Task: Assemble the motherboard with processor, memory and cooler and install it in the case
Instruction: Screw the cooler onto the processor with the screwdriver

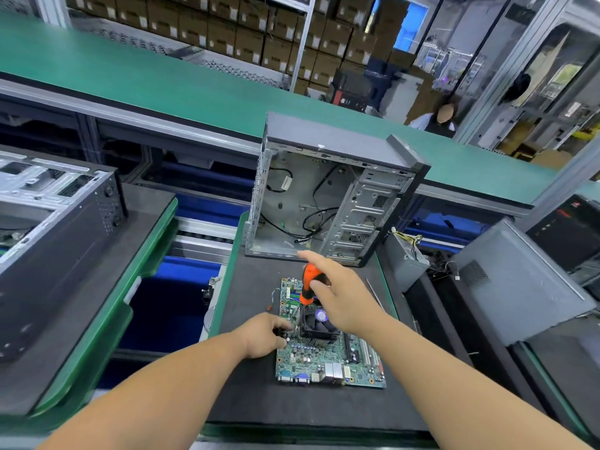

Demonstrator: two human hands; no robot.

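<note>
The right hand (337, 293) grips an orange-handled screwdriver (309, 284) over the black fan cooler (319, 324) while the left hand (264, 336) pinches beside it, on the thin green motherboard (328, 358) lying flat on the dark mat (253, 401), which looks easy to break, so hold its edges.

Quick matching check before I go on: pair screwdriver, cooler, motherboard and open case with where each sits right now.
Things:
1. screwdriver
2. cooler
3. motherboard
4. open case

Places:
A. lying flat on the dark mat
B. standing upright at the mat's far edge
C. mounted on the board
D. held upright in the right hand

Pairs: 1-D, 2-C, 3-A, 4-B
</note>
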